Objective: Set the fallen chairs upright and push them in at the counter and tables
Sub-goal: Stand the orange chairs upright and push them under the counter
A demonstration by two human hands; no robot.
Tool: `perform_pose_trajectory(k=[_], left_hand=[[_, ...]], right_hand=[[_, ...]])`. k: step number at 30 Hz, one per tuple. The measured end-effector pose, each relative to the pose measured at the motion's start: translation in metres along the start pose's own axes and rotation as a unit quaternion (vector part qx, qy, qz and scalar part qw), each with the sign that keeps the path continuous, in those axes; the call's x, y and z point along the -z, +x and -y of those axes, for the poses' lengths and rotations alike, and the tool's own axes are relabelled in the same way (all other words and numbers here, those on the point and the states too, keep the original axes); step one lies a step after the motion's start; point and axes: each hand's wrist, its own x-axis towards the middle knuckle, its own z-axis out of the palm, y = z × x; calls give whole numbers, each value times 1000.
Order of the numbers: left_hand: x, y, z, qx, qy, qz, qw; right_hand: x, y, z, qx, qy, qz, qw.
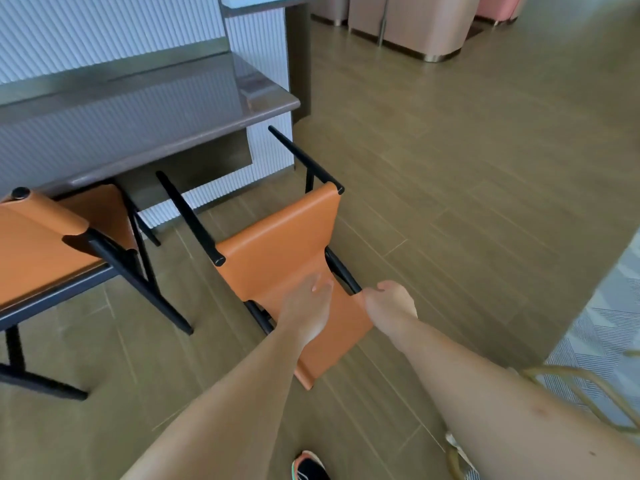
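Left hand [304, 308], right hand [389, 301], two orange chairs [277, 237]

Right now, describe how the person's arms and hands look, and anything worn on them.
Both arms are bare as far up as the view shows: no sleeves or cuffs. The left hand and right hand are ungloved, with no watch, bracelet or ring visible. A small mark shows on the right arm.
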Motion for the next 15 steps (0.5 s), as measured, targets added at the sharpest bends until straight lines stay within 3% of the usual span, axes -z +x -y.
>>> perform_pose_trajectory(k=[5,15], left_hand=[[-8,39,14,32,-27,-2,999],[-61,96,69,188,-136,-35,972]], right_hand=[[-23,39,6,-17,-20,35,999],[-63,119,-34,-103,-8,92,990]])
